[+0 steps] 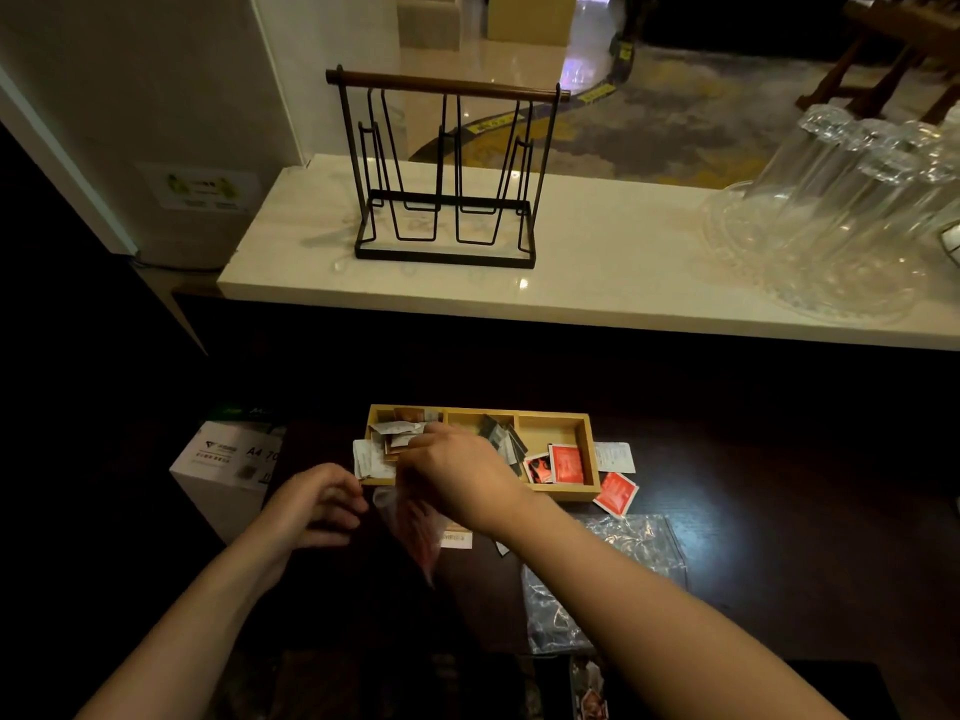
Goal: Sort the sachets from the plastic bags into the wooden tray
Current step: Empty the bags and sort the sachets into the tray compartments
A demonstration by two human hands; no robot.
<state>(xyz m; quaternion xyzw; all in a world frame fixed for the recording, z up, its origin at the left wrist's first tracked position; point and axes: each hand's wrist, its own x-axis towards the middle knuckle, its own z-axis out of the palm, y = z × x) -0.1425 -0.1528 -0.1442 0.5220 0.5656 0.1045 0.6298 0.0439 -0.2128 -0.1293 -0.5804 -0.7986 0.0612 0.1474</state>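
A wooden tray (589, 444) with three compartments lies on the dark table. White and brown sachets (395, 433) fill its left compartment, dark ones (501, 441) the middle, red ones (563, 464) the right. My right hand (457, 472) hovers over the tray's left front part, gripping the top of a clear plastic bag (415, 532) with red sachets inside; the bag hangs down in front of the tray. My left hand (319, 504) is just left of the bag, fingers curled, apparently holding nothing. A red sachet (615, 492) and a white sachet (614, 456) lie outside the tray at right.
An empty crumpled plastic bag (597, 574) lies at front right. A white box of A4 paper (228, 465) stands left of the tray. Behind, a raised pale counter (597, 283) carries a black wire rack (447, 168) and upturned glasses (841, 210).
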